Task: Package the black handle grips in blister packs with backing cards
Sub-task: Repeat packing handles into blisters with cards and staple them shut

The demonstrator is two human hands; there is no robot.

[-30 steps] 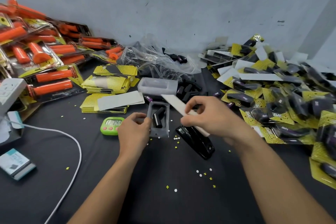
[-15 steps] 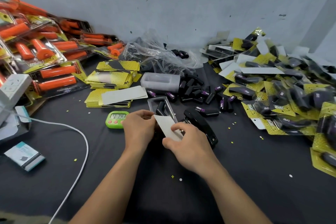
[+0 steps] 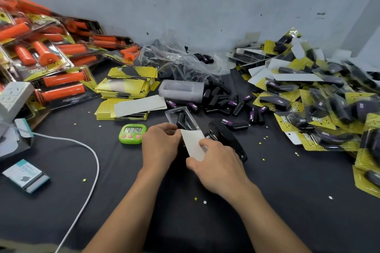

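Note:
A clear blister pack (image 3: 190, 117) with a black handle grip (image 3: 181, 121) inside lies at the table's middle. My left hand (image 3: 160, 146) grips its near left edge. My right hand (image 3: 216, 162) pinches a backing card (image 3: 193, 144), white side up, whose far end sits at the blister's near end. Loose black grips (image 3: 222, 100) are heaped just behind. Stacks of yellow backing cards (image 3: 127, 86) lie to the left. A stack of empty blisters (image 3: 181, 93) sits beside them.
A black stapler (image 3: 228, 139) lies right of my hands. A green timer (image 3: 132, 133) stands to the left. Finished packs (image 3: 320, 109) pile at the right, orange grip packs (image 3: 51, 51) at the left. A white cable (image 3: 90, 170) crosses the cloth near a small box (image 3: 25, 175).
My right hand brought the card down from above the stapler to the near end of the blister. The left hand stayed on the blister.

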